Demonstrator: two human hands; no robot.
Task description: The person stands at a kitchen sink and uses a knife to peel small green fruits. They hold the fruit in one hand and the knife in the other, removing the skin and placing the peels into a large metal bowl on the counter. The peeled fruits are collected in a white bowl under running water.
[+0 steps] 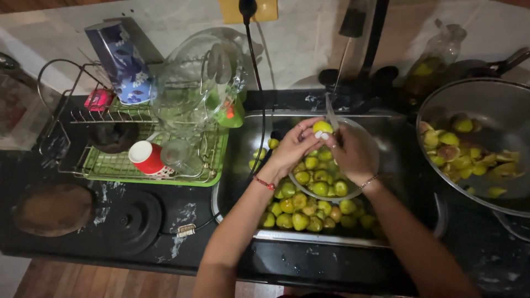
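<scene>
Head camera view, looking down at a steel sink (243, 138) set into a dark worktop (182, 221). Your left hand (292, 148) pinches a small yellow-green fruit (322, 127) between thumb and fingertips, holding it up above a round bowl (371, 149) of the same fruit that sits in the sink. Your right hand (353, 152) is curled shut around the handle of a knife (331, 115), whose blade points up and away, its edge right beside the held fruit. More whole fruit (301, 212) lies loose in the sink around and in front of the bowl.

To your right, a large metal pan (497, 110) holds cut pieces, some showing pinkish insides. To your left, a green dish rack (154, 165) carries a red and white cup (146, 157), a clear glass jug (tipped on its side) and a blue patterned carton.

The risk, as it looks from here: the blade works very close to your left fingertips, and the fruit is small and round, probably wet, so it could roll in your grip and let the edge slip onto a finger. A dropped fruit would fall back among the others. A black cable (259, 83) hangs down over the sink's edge, close to any water.
</scene>
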